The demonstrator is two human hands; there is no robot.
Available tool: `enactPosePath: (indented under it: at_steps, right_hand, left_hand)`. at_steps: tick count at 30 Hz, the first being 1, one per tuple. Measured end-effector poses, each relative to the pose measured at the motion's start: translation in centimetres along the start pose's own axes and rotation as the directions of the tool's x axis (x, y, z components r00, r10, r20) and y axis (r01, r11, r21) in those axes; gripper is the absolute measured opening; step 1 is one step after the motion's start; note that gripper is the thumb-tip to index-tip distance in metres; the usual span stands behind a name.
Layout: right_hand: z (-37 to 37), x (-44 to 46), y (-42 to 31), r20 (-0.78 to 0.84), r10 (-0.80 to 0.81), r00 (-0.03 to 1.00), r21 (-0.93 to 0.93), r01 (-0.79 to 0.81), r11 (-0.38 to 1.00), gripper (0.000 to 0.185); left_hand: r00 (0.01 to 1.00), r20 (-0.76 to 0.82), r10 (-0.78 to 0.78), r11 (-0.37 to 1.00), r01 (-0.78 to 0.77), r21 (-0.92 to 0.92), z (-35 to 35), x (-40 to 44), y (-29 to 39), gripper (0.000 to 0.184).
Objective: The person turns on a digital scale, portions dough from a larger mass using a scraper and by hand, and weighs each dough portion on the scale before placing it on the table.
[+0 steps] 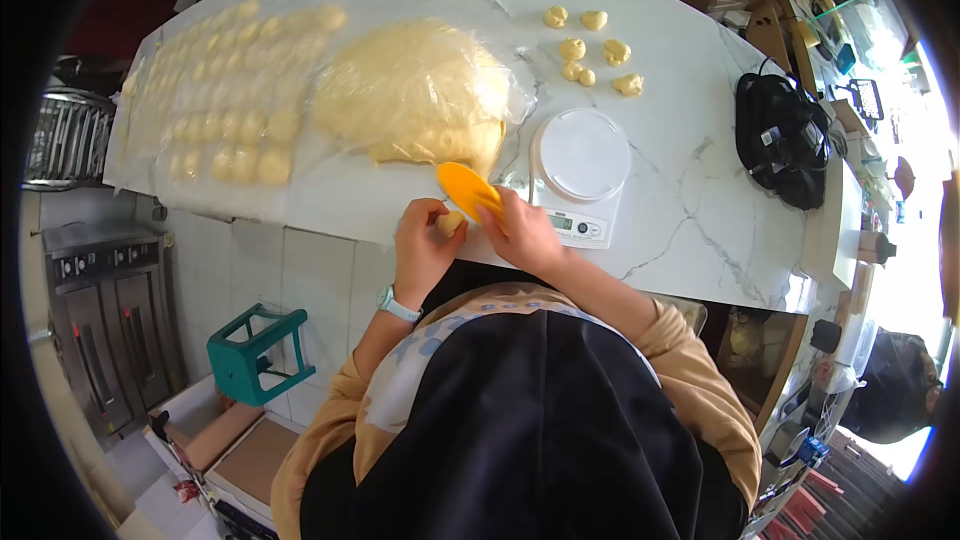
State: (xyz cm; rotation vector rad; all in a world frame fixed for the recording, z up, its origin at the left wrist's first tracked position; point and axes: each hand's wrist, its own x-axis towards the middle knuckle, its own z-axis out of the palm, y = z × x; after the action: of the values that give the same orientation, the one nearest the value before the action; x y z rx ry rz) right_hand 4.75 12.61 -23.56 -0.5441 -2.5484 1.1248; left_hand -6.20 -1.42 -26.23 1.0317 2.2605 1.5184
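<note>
We hold a dough piece [451,223] and a yellow scraper [462,188].
Our left grip [424,244] is closed around the dough piece over the tabletop [690,175]'s near edge; our right grip [526,234] clamps the yellow scraper, left of the scale [582,156].

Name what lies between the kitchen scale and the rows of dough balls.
In the head view, the large dough mass lies there, mostly under clear plastic.
</note>
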Motion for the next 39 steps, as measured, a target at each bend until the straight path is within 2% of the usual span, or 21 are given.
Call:
enactPosePath:
  at_steps: [1,2,3,5,8,11,12,14,15,16,17,18,19,21,24,27,30,33,36,39]
  right_hand:
    - [-0.7,-0.8,0.3,0.018,0.130,0.991,0.016,-0.131,0.991,0.029]
    - [-1.3,-1.1,0.9,-0.191,0.059,0.980,0.111,-0.039,0.993,0.029]
    - [-2.1,-1.0,1.3,-0.400,0.005,0.916,0.180,0.074,0.981,0.030]
    - [-4.9,-1.1,1.2,-0.603,0.131,0.787,0.222,0.008,0.975,0.031]
    - [-8.2,-1.3,1.4,-0.751,0.160,0.641,0.215,0.008,0.977,0.030]
    - [-10.1,-2.7,1.8,-0.796,0.142,0.588,0.163,-0.017,0.986,0.030]
    - [-10.5,-3.3,2.2,-0.813,0.139,0.565,0.144,-0.035,0.989,0.031]
    - [-11.1,-4.8,3.1,-0.846,0.139,0.514,0.115,-0.079,0.990,0.034]
    - [-11.5,-5.5,3.4,-0.852,0.191,0.487,0.157,-0.110,0.981,0.034]
    - [-11.8,-6.3,3.7,-0.854,0.244,0.460,0.202,-0.139,0.969,0.035]
    - [-12.2,-7.0,4.1,-0.851,0.297,0.432,0.248,-0.166,0.954,0.036]
    - [-12.4,-7.7,5.1,-0.866,0.283,0.413,0.221,-0.193,0.956,0.037]
    - [-12.5,-8.4,5.8,-0.871,0.298,0.390,0.230,-0.211,0.950,0.037]
    - [-12.8,-9.1,6.5,-0.879,0.325,0.348,0.249,-0.246,0.937,0.038]
    - [-13.2,-9.6,6.8,-0.886,0.342,0.314,0.261,-0.273,0.926,0.040]
    - [-13.6,-9.4,6.3,-0.885,0.353,0.305,0.284,-0.246,0.926,0.041]
    - [-13.7,-9.3,7.1,-0.900,0.302,0.315,0.228,-0.251,0.941,0.040]
    - [-13.6,-9.0,7.0,-0.884,0.334,0.328,0.273,-0.218,0.937,0.040]
    - [-13.5,-8.6,6.9,-0.881,0.327,0.342,0.275,-0.193,0.942,0.040]
    - [-13.3,-8.0,6.6,-0.881,0.317,0.351,0.254,-0.215,0.943,0.039]
  left_hand:
    - [0.997,0.036,-0.073,0.984,0.078,-0.163,0.1,-0.2,0.2,0.025]
    - [0.986,0.087,-0.141,0.934,0.161,-0.318,0.2,-0.4,0.5,0.024]
    - [0.951,0.202,-0.236,0.879,0.297,-0.373,0.3,0.0,1.4,0.029]
    - [0.818,0.436,-0.374,0.721,0.552,-0.419,0.8,2.0,3.2,0.045]
    - [0.796,0.579,-0.175,0.334,0.601,-0.726,4.2,4.7,5.6,0.063]
    - [0.767,0.613,-0.187,0.254,0.641,-0.724,7.0,6.1,7.0,0.075]
    - [0.747,0.640,-0.181,0.221,0.665,-0.713,7.2,6.2,6.9,0.070]
    - [0.822,0.554,-0.134,0.474,0.544,-0.693,6.7,5.9,6.9,0.063]
    - [0.853,0.511,-0.102,0.587,0.467,-0.662,6.2,5.5,6.8,0.060]
    - [0.904,0.417,-0.097,0.804,0.318,-0.503,5.6,5.1,6.1,0.052]
    - [0.945,0.322,-0.058,0.946,0.155,-0.285,5.0,4.6,5.0,0.044]
    - [0.971,0.238,0.014,1.000,-0.007,-0.030,4.4,4.3,4.4,0.036]
    - [0.980,0.151,0.127,0.984,-0.144,0.106,4.1,4.1,4.1,0.031]
    - [0.926,0.022,0.377,0.848,-0.355,0.393,3.7,4.0,3.7,0.021]
    - [0.977,0.150,0.151,0.980,-0.168,0.106,2.7,4.5,2.4,0.017]
    - [0.938,0.150,0.313,0.933,-0.333,0.139,1.4,5.3,2.6,0.016]
    - [0.934,0.282,0.220,0.956,-0.264,0.128,0.3,5.5,2.5,0.020]
    - [0.890,0.424,0.167,0.905,-0.309,0.292,-0.2,5.2,2.7,0.021]
    - [0.890,0.318,0.326,0.860,-0.419,0.290,1.5,5.8,4.2,0.028]
    - [0.877,0.322,0.356,0.920,-0.389,0.045,4.9,7.4,6.1,0.033]
